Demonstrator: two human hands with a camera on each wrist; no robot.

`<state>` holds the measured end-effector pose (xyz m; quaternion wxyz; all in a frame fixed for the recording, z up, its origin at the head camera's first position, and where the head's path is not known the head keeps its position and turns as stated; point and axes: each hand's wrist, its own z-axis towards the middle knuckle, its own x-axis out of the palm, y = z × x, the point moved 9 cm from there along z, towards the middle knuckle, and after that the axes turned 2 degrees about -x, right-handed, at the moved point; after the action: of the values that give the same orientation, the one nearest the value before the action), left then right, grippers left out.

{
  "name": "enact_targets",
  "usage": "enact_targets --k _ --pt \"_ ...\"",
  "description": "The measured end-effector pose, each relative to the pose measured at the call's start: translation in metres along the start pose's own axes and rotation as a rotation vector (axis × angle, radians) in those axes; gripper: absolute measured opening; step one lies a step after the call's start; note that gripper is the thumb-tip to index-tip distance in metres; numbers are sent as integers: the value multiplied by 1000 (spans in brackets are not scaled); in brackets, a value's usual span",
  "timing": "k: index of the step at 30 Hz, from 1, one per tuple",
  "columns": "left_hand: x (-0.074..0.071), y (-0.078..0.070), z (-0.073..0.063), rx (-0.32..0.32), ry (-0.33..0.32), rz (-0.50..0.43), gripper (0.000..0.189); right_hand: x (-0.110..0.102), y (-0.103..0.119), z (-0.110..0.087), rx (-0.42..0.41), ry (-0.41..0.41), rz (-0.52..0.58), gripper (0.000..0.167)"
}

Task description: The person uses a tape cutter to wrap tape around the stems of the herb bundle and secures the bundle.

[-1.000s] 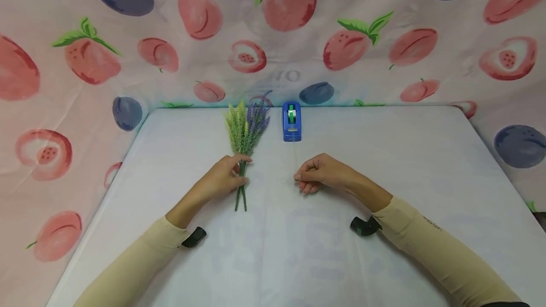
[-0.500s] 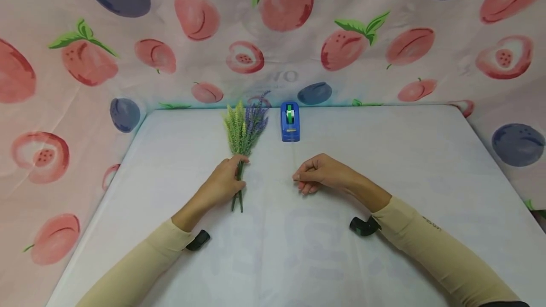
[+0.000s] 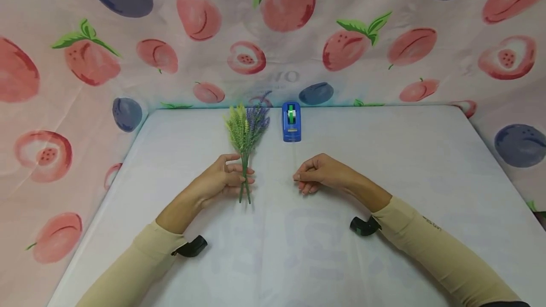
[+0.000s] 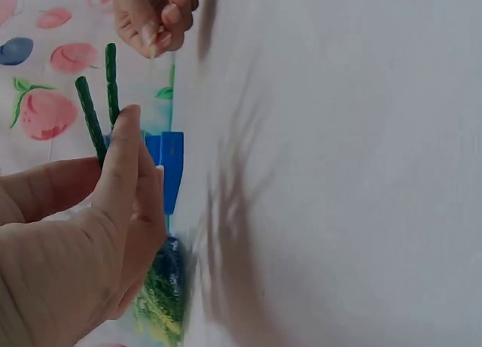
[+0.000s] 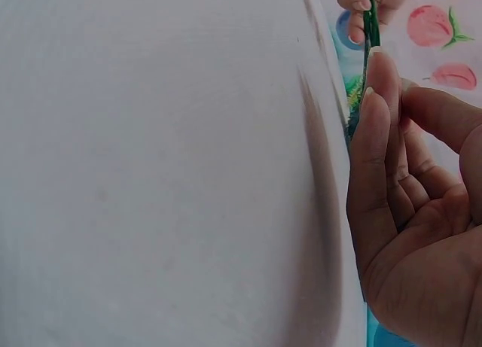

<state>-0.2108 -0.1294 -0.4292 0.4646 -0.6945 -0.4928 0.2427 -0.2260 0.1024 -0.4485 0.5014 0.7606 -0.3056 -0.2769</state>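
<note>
My left hand (image 3: 223, 174) pinches the green stems of a small bunch of artificial flowers (image 3: 245, 131), yellow-green and purple, between thumb and spread fingers. Two stem ends (image 4: 90, 114) stick out past the thumb in the left wrist view. To the right, my right hand (image 3: 320, 174) is held with thumb and index finger together. From those fingertips a thin strip of clear tape (image 4: 153, 53) shows in the left wrist view. In the head view, a faint line runs from them up to the blue tape dispenser (image 3: 292, 124), which has a green-cored roll.
A white-covered table (image 3: 384, 146) lies under both hands. Behind it and along its left side hangs a fruit-print cloth (image 3: 298, 51). Black wrist-worn devices (image 3: 364, 226) sit below both sleeves, close to the tabletop.
The left hand has shifted its grip on the stems: its fingers are now spread behind them, with the thumb across the front. The stem ends sit slightly higher and further right. The right hand stays put.
</note>
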Motion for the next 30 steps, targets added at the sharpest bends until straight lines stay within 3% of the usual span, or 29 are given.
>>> enact_targets --k 3,6,13,16,23,30 --pt "4 1 -1 -10 73 -91 75 0 1 -1 0 0 3 28" --pt "6 2 -2 -4 122 -113 62 0 1 -1 3 -2 3 28" --pt "9 1 -3 16 156 -154 56 0 1 0 6 0 1 26" --pt "13 -2 -4 42 180 -95 57 1 2 0 0 5 -1 27" --pt "23 -16 1 121 178 146 48 1 1 2 -4 9 -16 28" --pt "35 -23 15 144 213 246 45 3 -2 3 9 6 -26 30"
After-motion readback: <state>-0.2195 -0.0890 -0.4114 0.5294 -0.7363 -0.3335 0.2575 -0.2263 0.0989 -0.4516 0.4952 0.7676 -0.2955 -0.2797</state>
